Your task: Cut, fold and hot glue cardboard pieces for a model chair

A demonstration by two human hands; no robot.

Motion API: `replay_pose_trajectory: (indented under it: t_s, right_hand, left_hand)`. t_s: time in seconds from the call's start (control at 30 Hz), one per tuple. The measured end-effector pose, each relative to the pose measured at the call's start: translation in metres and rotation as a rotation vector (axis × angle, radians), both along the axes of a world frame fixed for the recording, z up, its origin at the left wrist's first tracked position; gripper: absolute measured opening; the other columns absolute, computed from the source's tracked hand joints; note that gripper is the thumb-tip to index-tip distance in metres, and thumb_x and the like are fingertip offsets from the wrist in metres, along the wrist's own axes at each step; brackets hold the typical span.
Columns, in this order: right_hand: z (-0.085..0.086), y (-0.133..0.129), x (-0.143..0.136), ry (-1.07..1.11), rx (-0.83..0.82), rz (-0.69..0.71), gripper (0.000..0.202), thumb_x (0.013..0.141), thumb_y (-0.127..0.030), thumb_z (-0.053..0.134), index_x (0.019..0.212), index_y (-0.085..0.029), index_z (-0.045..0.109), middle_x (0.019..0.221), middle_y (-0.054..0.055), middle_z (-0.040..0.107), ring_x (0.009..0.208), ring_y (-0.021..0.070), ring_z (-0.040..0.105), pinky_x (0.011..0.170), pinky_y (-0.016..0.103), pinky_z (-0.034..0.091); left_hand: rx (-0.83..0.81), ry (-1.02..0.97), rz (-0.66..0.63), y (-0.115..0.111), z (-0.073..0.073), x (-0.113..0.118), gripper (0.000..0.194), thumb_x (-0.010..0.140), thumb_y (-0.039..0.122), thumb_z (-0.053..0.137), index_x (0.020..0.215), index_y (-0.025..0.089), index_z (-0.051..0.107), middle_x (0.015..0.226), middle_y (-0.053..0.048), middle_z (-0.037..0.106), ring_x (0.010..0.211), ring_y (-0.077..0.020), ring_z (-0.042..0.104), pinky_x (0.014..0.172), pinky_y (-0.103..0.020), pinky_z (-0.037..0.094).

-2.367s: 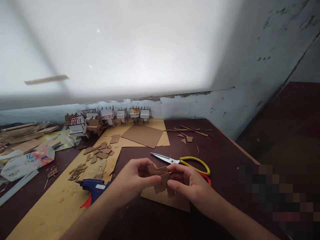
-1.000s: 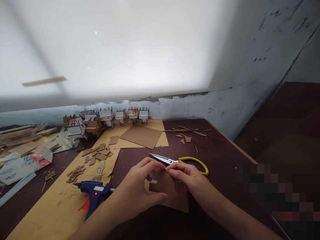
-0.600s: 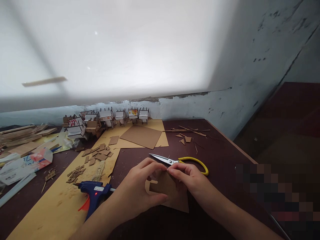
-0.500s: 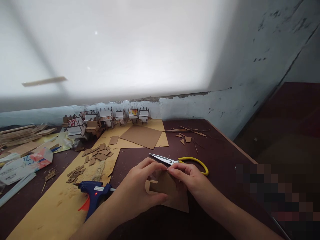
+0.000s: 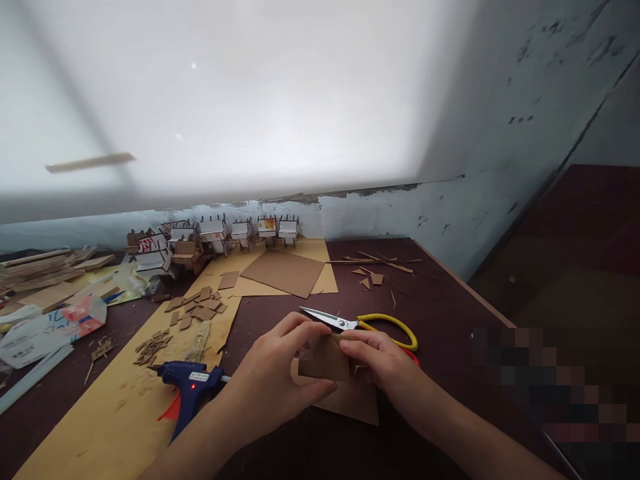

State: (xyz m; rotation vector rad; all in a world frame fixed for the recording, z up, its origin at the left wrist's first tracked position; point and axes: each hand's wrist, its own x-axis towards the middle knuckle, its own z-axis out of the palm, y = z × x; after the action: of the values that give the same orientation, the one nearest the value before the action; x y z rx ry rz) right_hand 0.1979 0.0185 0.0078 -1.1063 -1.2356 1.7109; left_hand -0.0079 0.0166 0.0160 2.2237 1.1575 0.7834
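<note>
A small piece of brown cardboard (image 5: 330, 359) is held between both hands. My left hand (image 5: 280, 377) grips its left side, thumb below and fingers above. My right hand (image 5: 393, 370) pinches its upper right part. Below them lies a larger cardboard sheet (image 5: 353, 403), partly covered by the fingers. Just beyond the hands are scissors (image 5: 343, 323) with yellow handles, blades pointing left. A bit of red shows beside my right hand, partly hidden.
Left of my forearm rests a blue glue gun (image 5: 187, 387), its red light on, over yellow paper (image 5: 110, 413). Small cardboard pieces (image 5: 203, 307) lie behind it. Several miniature cardboard chairs (image 5: 243, 230) line the wall. A flat cardboard sheet (image 5: 285, 272) and thin scraps (image 5: 377, 280) lie farther back.
The small cardboard piece has turned in my hands, so more of its face shows. My right fingers have shifted along its upper edge. A red part beside the scissors has come into view.
</note>
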Motion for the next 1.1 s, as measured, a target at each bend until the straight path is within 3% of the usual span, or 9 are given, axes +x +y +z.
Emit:
replay_pose_trajectory:
  t_s: [0.23,1.1]
  right_hand:
    - [-0.003,0.000,-0.001,-0.012,0.027,-0.084,0.036,0.085,-0.050,0.063,0.073,-0.017,0.067,0.069,0.002,0.059,0.064,0.0151,0.053,0.058,0.025,0.042]
    - [-0.011,0.001,0.000,0.005,0.078,0.063,0.047,0.093,-0.059,0.061,0.077,-0.016,0.063,0.073,0.000,0.054,0.067,0.0130,0.048,0.058,0.024,0.037]
  left_hand:
    - [0.000,0.017,-0.001,0.000,0.001,0.001,0.049,0.078,0.025,0.080,0.122,0.032,0.059,0.115,0.000,0.060,0.094,-0.0185,0.062,0.082,-0.033,0.053]
    - [-0.003,-0.036,-0.031,-0.003,0.000,0.004,0.050,0.076,0.017,0.079,0.121,0.032,0.061,0.118,0.000,0.061,0.101,-0.0191,0.065,0.087,-0.031,0.053]
